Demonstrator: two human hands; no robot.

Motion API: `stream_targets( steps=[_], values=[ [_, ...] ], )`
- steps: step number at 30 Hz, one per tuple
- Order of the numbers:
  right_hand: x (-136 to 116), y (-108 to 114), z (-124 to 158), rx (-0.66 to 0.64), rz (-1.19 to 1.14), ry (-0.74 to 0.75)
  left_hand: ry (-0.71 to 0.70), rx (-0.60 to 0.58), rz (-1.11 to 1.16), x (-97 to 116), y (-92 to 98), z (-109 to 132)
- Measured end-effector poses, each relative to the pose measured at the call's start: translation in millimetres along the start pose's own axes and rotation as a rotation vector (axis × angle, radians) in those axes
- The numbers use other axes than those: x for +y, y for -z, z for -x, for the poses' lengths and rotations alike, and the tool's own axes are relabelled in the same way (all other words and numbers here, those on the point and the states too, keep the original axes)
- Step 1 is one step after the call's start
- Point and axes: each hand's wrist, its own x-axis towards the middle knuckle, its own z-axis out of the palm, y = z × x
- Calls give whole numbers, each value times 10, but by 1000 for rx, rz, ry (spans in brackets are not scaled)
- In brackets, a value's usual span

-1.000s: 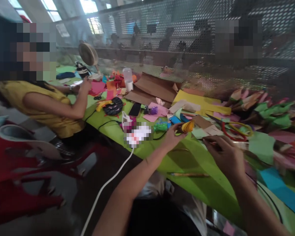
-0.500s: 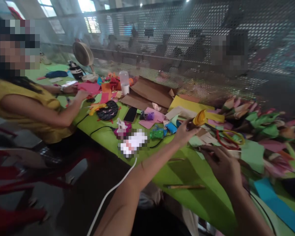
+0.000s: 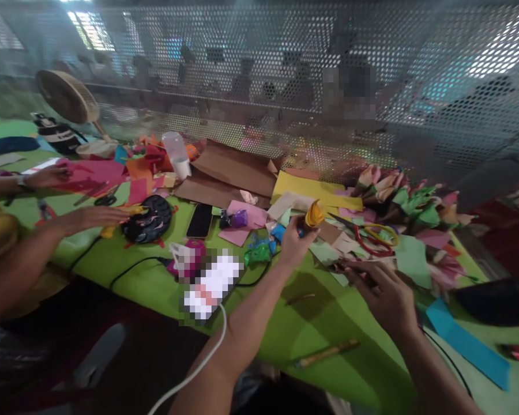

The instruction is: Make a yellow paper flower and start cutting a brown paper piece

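Note:
My left hand (image 3: 297,239) is closed around the base of a rolled yellow paper flower (image 3: 315,213), held upright above the table. To its right, my right hand (image 3: 383,291) hovers low over light green paper pieces (image 3: 326,253). Its fingers are bent together at the tips, and I cannot make out what is between them. Just beyond it lie scissors with red handles (image 3: 374,245) and a yellow-handled pair (image 3: 384,233). In front of my body a thin brown stick (image 3: 328,353) rests on the green table cover (image 3: 259,323).
At left, a co-worker's hand (image 3: 93,218) reaches over a yellow glue gun (image 3: 108,230) beside a black round pad (image 3: 149,219). A phone (image 3: 199,222), brown paper (image 3: 237,170) and a bottle (image 3: 177,155) lie beyond. Paper flowers (image 3: 419,199) line the back right. A white cable (image 3: 199,363) crosses my left arm.
The view has turned to the right. My left hand still holds the yellow paper flower, and my right hand stays low over the paper. The co-worker's near hand has moved to the glue gun.

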Motion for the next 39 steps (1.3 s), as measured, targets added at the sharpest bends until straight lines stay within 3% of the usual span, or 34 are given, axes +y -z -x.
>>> stream_targets(
  steps=[13,22,30,39],
  values=[
    [131,12,7,175,125,-5,52,45,6,-67,-56,135],
    [175,-70,21,151,59,-43,13,60,4,-122,3,72],
    [166,-85,32,168,9,-83,-150,-16,-23,-138,53,56],
    [229,-124,33,181,-26,-173,-179,-84,-123,-172,54,36]
  ],
)
